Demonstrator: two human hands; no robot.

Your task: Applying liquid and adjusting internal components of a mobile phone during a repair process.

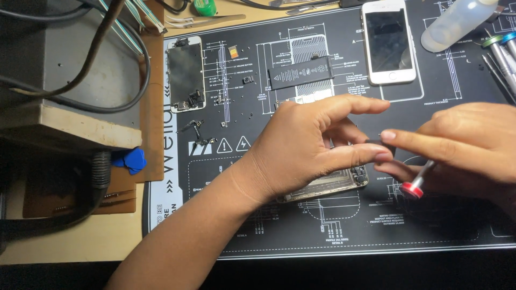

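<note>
My left hand (pixel 309 147) reaches over an opened phone body (pixel 344 181) on the black repair mat (pixel 279 225), thumb and fingers pinched toward a small dark part. My right hand (pixel 462 142) meets it from the right, fingertips touching the same small part, and holds a screwdriver with a red cap (pixel 413 189). Much of the phone body is hidden under my left hand. A black battery (pixel 301 72) lies on the mat farther back. A detached screen assembly (pixel 185 74) lies at the left of the mat, with small loose parts (pixel 198 131) below it.
A white phone (pixel 388 42) lies face up at the back. A clear bottle (pixel 457 21) and several metal tools (pixel 502 59) sit at the back right. Blue picks (pixel 131 160) lie left of the mat. A grey box with cables (pixel 70 70) fills the left.
</note>
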